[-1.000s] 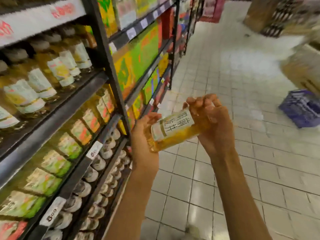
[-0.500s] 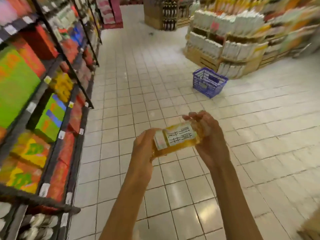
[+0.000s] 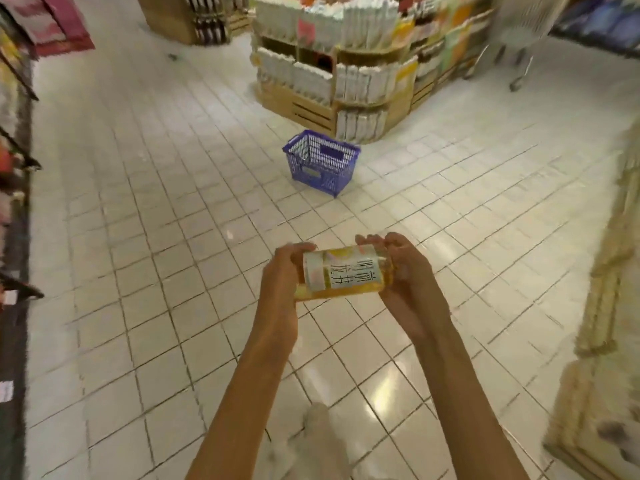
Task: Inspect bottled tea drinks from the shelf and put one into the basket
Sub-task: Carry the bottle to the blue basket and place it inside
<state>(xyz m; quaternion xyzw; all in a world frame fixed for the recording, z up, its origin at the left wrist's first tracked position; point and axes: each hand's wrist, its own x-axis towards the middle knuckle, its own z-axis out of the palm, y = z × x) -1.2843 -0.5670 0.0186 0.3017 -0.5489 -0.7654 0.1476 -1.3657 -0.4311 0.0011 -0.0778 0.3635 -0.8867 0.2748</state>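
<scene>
A bottle of amber tea [image 3: 341, 273] with a pale label lies sideways between my hands at chest height over the tiled floor. My left hand [image 3: 282, 271] grips its left end, and my right hand [image 3: 403, 271] curls round its right end. The blue plastic basket [image 3: 304, 150] stands on the floor some way ahead, slightly left of the bottle, with nothing showing inside. The drinks shelf [image 3: 15, 202] runs along the left edge, blurred.
A wooden display stand [image 3: 332, 77] stacked with white packs rises just behind the basket. Another blurred display [image 3: 602, 306] lines the right edge. A trolley [image 3: 523, 46] is at the far right back. White floor tiles spread between me and the basket.
My view has swung right, away from the shelf, so the basket now sits ahead near the centre. Both hands keep hold of the bottle, which has levelled out to lie flatter.
</scene>
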